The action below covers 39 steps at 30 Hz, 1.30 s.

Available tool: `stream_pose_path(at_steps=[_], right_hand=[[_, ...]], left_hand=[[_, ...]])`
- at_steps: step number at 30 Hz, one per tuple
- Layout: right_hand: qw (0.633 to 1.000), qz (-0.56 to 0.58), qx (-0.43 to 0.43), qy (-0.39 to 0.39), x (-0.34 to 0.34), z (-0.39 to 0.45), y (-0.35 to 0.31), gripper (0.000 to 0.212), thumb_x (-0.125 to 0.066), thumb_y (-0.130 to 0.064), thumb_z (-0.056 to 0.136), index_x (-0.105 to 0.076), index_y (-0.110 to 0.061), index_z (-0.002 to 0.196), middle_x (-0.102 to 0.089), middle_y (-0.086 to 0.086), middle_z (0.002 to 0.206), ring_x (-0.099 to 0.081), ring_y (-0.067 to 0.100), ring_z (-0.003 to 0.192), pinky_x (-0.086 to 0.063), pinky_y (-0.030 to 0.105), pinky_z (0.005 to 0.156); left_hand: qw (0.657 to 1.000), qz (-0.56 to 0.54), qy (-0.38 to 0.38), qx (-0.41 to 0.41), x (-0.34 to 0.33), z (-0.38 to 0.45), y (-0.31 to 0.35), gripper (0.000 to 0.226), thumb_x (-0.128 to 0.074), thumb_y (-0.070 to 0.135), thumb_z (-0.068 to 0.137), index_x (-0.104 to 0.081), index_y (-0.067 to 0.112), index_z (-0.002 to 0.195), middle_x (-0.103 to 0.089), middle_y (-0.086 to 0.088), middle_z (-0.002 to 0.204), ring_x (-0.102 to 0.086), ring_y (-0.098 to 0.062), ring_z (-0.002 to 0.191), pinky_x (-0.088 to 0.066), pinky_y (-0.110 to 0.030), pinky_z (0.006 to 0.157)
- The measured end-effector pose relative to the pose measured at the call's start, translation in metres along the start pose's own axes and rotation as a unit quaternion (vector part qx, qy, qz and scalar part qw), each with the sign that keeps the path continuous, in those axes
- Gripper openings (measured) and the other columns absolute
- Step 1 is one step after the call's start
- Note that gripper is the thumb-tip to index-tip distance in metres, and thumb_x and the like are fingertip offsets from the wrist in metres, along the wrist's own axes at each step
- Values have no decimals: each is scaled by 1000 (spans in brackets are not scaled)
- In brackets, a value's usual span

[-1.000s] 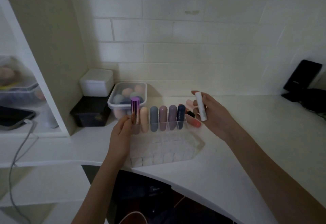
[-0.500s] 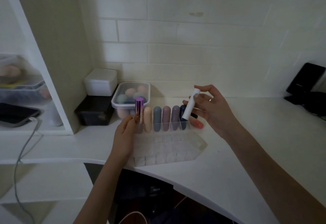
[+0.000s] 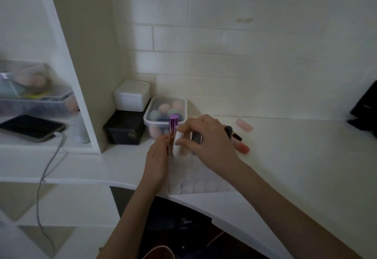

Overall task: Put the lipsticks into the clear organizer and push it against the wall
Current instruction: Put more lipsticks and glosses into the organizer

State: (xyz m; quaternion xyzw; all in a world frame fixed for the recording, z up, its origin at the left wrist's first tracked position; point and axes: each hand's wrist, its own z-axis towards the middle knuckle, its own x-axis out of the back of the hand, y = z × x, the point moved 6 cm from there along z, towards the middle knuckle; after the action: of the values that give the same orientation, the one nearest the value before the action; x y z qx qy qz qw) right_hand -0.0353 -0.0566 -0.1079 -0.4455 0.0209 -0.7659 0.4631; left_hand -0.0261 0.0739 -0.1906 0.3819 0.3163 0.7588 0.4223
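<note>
The clear organizer (image 3: 195,183) stands on the white counter near its front edge, apart from the tiled wall. My left hand (image 3: 156,162) steadies a purple metallic lipstick (image 3: 173,128) upright at the organizer's left end. My right hand (image 3: 206,142) reaches across the organizer, holding a white lipstick (image 3: 177,144) upright right beside the purple one, lowered among the slots. It hides most of the back row of lipsticks. Loose on the counter to the right lie a coral lipstick (image 3: 242,147), a dark one (image 3: 236,136) and a pale pink one (image 3: 244,125).
A lidded tub of makeup sponges (image 3: 165,113) sits behind the organizer, next to a white box (image 3: 131,95) stacked on a black box (image 3: 124,130). A shelf unit at the left holds a phone (image 3: 30,128) with a cable. A black object (image 3: 365,107) sits at the far right.
My right hand swung left across the organizer with the white lipstick and brought it down beside the purple one. My left hand stayed at the purple lipstick. The view shifted right.
</note>
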Motion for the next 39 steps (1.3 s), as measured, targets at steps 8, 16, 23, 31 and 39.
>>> stream_pose_path(at_steps=[8, 16, 23, 31, 39], right_hand=[[998, -13, 53, 21, -3, -1, 1, 27, -55, -42, 83, -75, -26, 93, -50, -9, 85, -47, 14, 84, -46, 36, 74], [938, 183, -201, 215, 75, -21, 85, 27, -39, -12, 99, -62, -18, 112, -61, 5, 94, -57, 9, 83, -52, 15, 69], [993, 66, -71, -73, 28, -70, 98, 46, -41, -4, 95, -43, -30, 133, -34, -18, 143, -33, -15, 131, -25, 8, 110], [970, -150, -79, -175, 4, -72, 124, 55, -30, -15, 98, -13, -30, 148, 6, -24, 153, 13, -3, 143, 4, 47, 118], [953, -214, -119, -178, -2, -42, 148, 48, -27, -23, 100, -18, -26, 148, -18, -2, 159, 4, 6, 147, 11, 60, 114]], left_hand=[[999, -45, -24, 4, 0, -3, 7, 39, -30, 27, 92, -63, 7, 100, -66, -13, 97, -61, -21, 88, -49, -31, 77], [990, -112, -3, 84, 0, -3, 10, 56, -37, 42, 76, -55, -10, 89, -54, -13, 83, -47, -12, 73, -37, -21, 62], [988, -98, 8, 115, 0, -5, 4, 29, -34, 18, 98, -59, 7, 87, -56, 2, 79, -50, -9, 71, -39, -5, 55], [988, -94, 29, 120, 3, -5, 9, 31, -31, 14, 98, -60, 7, 89, -59, 2, 81, -52, -7, 71, -39, -2, 53], [984, -111, 24, 141, 4, -8, 15, 31, -33, 16, 97, -61, 17, 83, -61, 3, 82, -53, -8, 73, -43, -16, 62]])
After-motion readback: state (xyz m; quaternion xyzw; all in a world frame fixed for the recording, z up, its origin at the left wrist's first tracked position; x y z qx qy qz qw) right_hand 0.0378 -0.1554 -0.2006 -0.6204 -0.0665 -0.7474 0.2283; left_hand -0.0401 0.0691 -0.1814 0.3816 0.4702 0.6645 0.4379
